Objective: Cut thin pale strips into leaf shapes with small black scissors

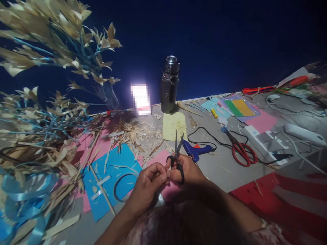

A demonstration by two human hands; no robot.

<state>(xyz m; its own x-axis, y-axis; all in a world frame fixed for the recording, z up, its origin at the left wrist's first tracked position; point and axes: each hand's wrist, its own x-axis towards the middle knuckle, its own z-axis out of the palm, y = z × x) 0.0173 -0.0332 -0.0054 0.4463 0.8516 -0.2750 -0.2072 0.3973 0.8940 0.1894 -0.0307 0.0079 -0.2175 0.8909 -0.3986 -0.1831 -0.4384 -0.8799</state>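
Observation:
Black-handled scissors [180,170] sit in my right hand [190,170], their blades parted and pointing away from me. The thumb and fingertips of that hand meet those of my left hand [153,178] in front of my body. My left hand is pinched closed; whatever lies between its fingertips is too small to make out. Beyond the scissors is a blue glue gun [196,149] on its side. Pink paper [171,192] lies under my hands, and a blue sheet [109,177] with a roll of tape [125,187] is to their left.
A dark flask [170,88] stands at the back by a yellow sponge cloth [175,126]. Red-handled scissors [244,153] and a white power strip [265,143] lie right. Dried-husk flowers [76,64], husk scraps [138,134] and blue ribbon [28,190] fill the left. A red chair [276,194] is lower right.

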